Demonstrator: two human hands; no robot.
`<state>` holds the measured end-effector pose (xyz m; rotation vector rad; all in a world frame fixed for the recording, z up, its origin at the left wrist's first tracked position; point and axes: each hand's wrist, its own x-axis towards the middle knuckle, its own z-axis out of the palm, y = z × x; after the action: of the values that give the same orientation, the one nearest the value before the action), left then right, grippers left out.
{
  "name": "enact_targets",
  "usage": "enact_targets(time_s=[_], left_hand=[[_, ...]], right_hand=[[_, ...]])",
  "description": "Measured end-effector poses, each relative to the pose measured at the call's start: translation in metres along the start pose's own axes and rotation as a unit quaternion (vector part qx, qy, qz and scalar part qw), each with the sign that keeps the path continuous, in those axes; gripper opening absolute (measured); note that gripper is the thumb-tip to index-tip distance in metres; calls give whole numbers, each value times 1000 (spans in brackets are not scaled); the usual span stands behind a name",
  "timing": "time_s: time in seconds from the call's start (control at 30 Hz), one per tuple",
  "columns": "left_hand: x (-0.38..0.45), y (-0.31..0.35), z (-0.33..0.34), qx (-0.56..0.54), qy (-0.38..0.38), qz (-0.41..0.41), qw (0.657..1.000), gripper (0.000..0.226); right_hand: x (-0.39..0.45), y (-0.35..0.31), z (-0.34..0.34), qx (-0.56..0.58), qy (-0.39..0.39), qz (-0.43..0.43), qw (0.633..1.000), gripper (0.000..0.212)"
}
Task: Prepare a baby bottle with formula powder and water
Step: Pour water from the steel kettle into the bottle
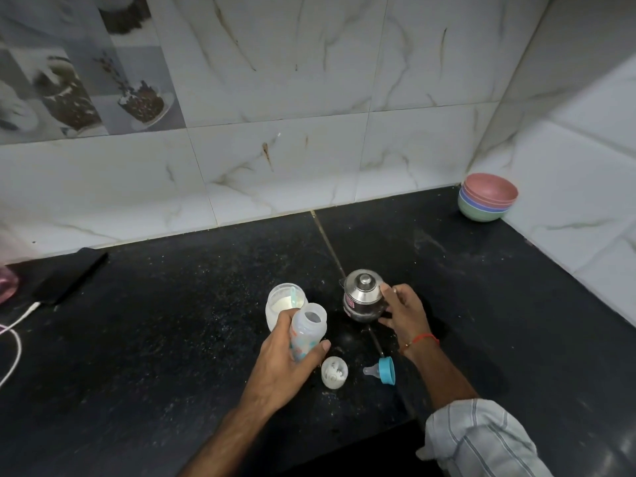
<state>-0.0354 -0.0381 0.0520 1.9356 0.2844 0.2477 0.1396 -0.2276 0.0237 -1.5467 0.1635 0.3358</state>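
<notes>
My left hand (287, 364) grips an open, translucent baby bottle (308, 327) with a printed pattern and holds it tilted just above the black counter. Right behind the bottle stands an open jar of white formula powder (282, 302) with a light blue scoop (294, 297) in it. My right hand (402, 313) wraps around the right side of a small lidded steel pot (363, 294). The clear bottle cap (334, 372) and the blue ring with its teat (383, 370) lie on the counter between my forearms.
A stack of coloured bowls (487, 201) sits in the far right corner against the tiled wall. A black phone (70, 275) with a white cable (13, 333) lies at the left. A pink object (7, 282) shows at the left edge. The counter's front edge (378, 432) runs below my arms.
</notes>
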Motion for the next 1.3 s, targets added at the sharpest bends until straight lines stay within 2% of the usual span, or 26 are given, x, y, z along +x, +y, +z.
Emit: enact_targets(time_s=[0.17,0.43,0.6,0.77,0.83,0.97,1.17,1.3], left_hand=[[3,-1,7,-2,-12,-5,1000,41],[4,-2,23,16,-37,8,999,44],[2,-1,30,19,-48,22,998,45],[-3,2,33,15,-55,28,998,45],[-5,4,33,13,-57,26,998,44],[-9,6,33,8,-63,35,997,44],[-15,7,32,4,-70,45,997,47],[-20,5,31,11,-81,44,996,49]], right_hand=[[-12,-28,-20,24,-20,-50,998,25],[-45,-72,-34,68,-29,-126,989,23],[-72,-90,-38,54,-58,-152,985,26],[-95,-107,-42,-50,-81,-200,975,16],[-103,-113,-42,-108,-96,-224,964,20],[-118,-123,-39,-240,-119,-282,921,38],[-135,-133,-32,-362,-122,-319,867,18],[-144,-139,-28,-411,-114,-343,837,26]])
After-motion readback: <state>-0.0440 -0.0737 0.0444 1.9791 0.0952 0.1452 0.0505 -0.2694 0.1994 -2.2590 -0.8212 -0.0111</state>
